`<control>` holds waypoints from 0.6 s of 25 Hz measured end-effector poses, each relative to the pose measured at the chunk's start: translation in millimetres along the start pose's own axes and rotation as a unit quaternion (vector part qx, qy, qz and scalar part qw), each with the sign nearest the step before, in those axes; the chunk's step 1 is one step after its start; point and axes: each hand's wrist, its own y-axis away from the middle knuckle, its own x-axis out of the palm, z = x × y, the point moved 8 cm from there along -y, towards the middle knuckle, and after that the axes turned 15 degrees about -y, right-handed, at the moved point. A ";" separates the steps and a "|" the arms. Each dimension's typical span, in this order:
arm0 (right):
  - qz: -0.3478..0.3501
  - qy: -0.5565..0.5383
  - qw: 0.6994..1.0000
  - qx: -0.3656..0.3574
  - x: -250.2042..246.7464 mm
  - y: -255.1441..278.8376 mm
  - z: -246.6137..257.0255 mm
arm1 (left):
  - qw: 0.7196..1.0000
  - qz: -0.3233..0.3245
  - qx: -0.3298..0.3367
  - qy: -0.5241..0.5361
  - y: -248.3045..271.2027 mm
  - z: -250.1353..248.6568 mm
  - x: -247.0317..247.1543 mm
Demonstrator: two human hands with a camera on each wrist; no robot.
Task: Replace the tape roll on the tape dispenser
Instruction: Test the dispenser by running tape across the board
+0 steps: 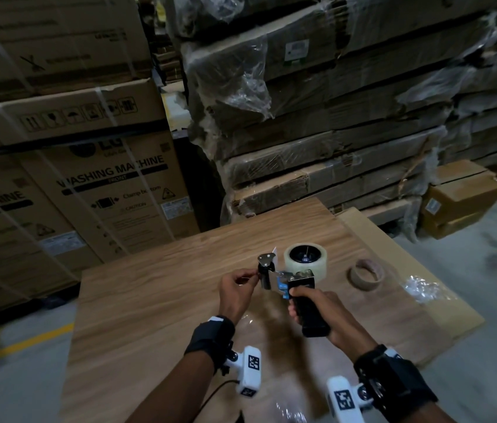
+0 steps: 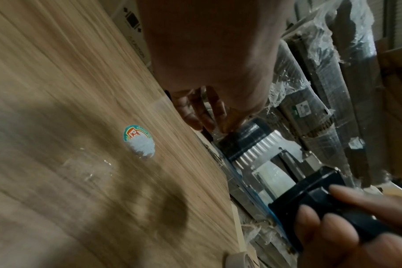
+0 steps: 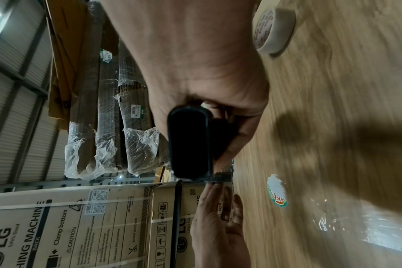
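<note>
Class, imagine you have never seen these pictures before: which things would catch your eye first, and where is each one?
First, the tape dispenser held above the wooden table, with a clear tape roll mounted on it. The right hand grips its black handle while the left hand pinches at the roller end. To the right on the table lies an empty brown cardboard core, and stacked washing machine cartons rise behind.

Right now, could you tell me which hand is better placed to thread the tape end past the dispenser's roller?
The left hand: its fingertips already sit at the black roller, apparently pinching the tape end. The right hand grips the tape dispenser by its handle, steadying it.
</note>
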 end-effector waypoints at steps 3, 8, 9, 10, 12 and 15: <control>-0.006 0.007 1.000 -0.004 8.5 -0.9 -2.5 | 0.999 -0.001 0.029 -0.037 -2.5 -4.7 -4.3; -0.006 0.001 1.000 -0.018 14.4 -2.2 -2.5 | 0.998 0.062 0.021 -0.014 -4.6 -3.2 2.3; -0.006 -0.006 1.000 -0.017 15.0 -2.6 -2.8 | 0.996 0.084 0.018 -0.002 -4.2 -2.2 5.6; -0.008 -0.010 1.000 -0.015 15.2 -3.6 -3.5 | 0.995 0.101 0.009 0.019 -3.9 -0.8 8.5; -0.010 -0.022 1.000 -0.007 16.0 -6.1 -4.4 | 0.988 0.124 -0.041 0.076 -6.6 6.7 11.8; -0.008 -0.038 0.999 0.010 16.7 -10.9 -7.1 | 0.976 0.130 -0.106 0.141 -10.0 20.2 14.5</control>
